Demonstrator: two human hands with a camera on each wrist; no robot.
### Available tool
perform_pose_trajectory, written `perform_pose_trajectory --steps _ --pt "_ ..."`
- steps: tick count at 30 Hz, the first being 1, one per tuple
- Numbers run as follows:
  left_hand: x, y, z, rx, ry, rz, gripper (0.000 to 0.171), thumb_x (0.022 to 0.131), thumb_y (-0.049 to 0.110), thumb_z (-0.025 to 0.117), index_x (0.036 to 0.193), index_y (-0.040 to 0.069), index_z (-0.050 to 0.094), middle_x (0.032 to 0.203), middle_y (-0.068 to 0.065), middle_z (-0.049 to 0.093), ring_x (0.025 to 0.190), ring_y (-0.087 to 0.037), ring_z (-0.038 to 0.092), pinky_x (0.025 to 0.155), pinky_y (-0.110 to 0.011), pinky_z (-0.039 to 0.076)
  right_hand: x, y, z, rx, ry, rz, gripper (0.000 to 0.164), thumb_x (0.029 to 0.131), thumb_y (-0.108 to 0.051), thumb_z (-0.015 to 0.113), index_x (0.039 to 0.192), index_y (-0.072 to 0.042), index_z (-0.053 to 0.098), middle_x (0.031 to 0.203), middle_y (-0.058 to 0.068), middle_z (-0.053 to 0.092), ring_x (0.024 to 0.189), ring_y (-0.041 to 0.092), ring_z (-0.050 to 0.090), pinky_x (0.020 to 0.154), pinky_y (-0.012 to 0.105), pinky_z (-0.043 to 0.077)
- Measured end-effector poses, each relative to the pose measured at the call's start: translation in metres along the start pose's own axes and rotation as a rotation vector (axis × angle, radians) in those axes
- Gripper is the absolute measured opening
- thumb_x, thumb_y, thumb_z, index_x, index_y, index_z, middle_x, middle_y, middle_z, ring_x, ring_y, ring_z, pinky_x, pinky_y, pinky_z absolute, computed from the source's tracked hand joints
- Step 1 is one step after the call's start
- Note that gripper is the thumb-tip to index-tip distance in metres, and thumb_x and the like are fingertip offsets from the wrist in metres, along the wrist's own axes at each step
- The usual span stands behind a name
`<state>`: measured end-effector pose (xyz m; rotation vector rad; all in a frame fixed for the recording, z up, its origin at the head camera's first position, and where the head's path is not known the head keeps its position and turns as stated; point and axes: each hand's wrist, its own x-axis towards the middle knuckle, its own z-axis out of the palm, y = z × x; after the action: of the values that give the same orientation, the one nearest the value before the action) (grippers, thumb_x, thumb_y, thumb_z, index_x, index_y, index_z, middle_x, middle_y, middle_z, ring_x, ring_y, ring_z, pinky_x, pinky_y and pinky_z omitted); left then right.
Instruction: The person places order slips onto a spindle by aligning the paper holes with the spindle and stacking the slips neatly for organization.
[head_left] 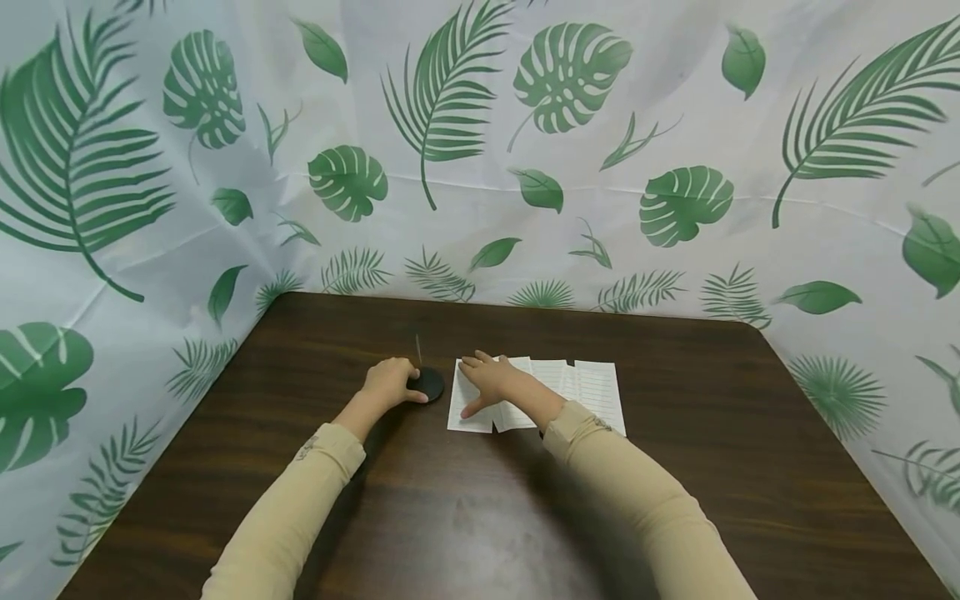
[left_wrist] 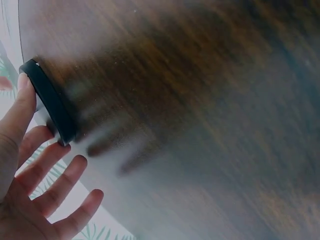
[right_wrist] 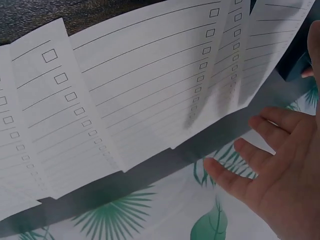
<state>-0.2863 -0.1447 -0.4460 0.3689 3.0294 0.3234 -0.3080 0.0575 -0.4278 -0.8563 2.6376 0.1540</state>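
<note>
On the dark wooden table stands a bill spike with a round black base [head_left: 431, 384] and a thin upright rod [head_left: 418, 350]. My left hand [head_left: 387, 384] pinches the base at its rim, with the thumb on one side and fingers on the other. The other fingers are spread, as the left wrist view of the black base [left_wrist: 50, 102] shows. Just to the right, several overlapping lined checklist sheets [head_left: 600, 392] lie in a row. Over the leftmost sheets my right hand [head_left: 489, 382] reaches with fingers extended and apart. Lines and small checkbox squares show on the sheets [right_wrist: 145, 70] in the right wrist view.
The wooden table [head_left: 712, 467] reaches back to a white leaf-print curtain [head_left: 465, 225], which also stands along its left and right sides. Both forearms, in beige sleeves [head_left: 637, 492], come in from the near edge.
</note>
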Motion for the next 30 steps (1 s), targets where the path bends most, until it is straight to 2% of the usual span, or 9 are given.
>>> perform_pose_trajectory --steps 8,14,17,24,30 --pt "-0.002 0.001 0.003 0.008 -0.031 -0.003 0.057 0.071 0.043 0.078 0.115 0.008 0.068 0.12 -0.012 0.065 0.107 -0.033 0.061 0.087 -0.047 0.054 0.005 -0.009 0.006 -0.066 -0.069 0.061 0.106 0.072 -0.064 0.067 0.151 -0.011 0.02 0.159 0.004 0.011 0.146 0.03 0.01 0.114 0.059 0.023" --pt "-0.002 0.004 0.0 0.0 -0.032 0.0 0.057 0.072 0.042 0.077 0.116 0.007 0.068 0.12 -0.012 0.065 0.106 -0.034 0.062 0.087 -0.047 0.054 0.008 -0.018 0.007 -0.126 -0.062 0.069 0.106 0.069 -0.063 0.07 0.149 -0.011 0.025 0.159 0.004 0.013 0.147 0.029 0.009 0.115 0.058 0.022" --pt "-0.001 0.005 0.0 -0.004 -0.037 0.002 0.057 0.072 0.042 0.077 0.116 0.007 0.068 0.12 -0.012 0.065 0.106 -0.034 0.062 0.086 -0.047 0.054 0.008 -0.019 0.007 -0.153 -0.049 0.066 0.105 0.068 -0.063 0.071 0.148 -0.01 0.028 0.158 0.003 0.018 0.147 0.029 0.009 0.115 0.056 0.024" --pt "0.003 0.003 0.0 -0.015 -0.033 0.009 0.058 0.072 0.043 0.077 0.116 0.007 0.067 0.12 -0.013 0.065 0.106 -0.034 0.062 0.086 -0.047 0.054 0.011 -0.016 0.009 -0.073 -0.017 0.065 0.101 0.07 -0.058 0.072 0.148 -0.01 0.029 0.157 0.003 0.022 0.147 0.03 0.009 0.114 0.058 0.024" --pt "0.006 0.001 -0.002 -0.013 -0.033 -0.001 0.059 0.07 0.043 0.078 0.116 0.007 0.067 0.121 -0.013 0.064 0.106 -0.034 0.062 0.085 -0.047 0.055 0.017 -0.017 0.01 -0.025 0.114 0.002 0.082 0.071 -0.052 0.074 0.137 -0.011 0.045 0.148 0.009 0.037 0.144 0.034 0.018 0.111 0.063 0.025"
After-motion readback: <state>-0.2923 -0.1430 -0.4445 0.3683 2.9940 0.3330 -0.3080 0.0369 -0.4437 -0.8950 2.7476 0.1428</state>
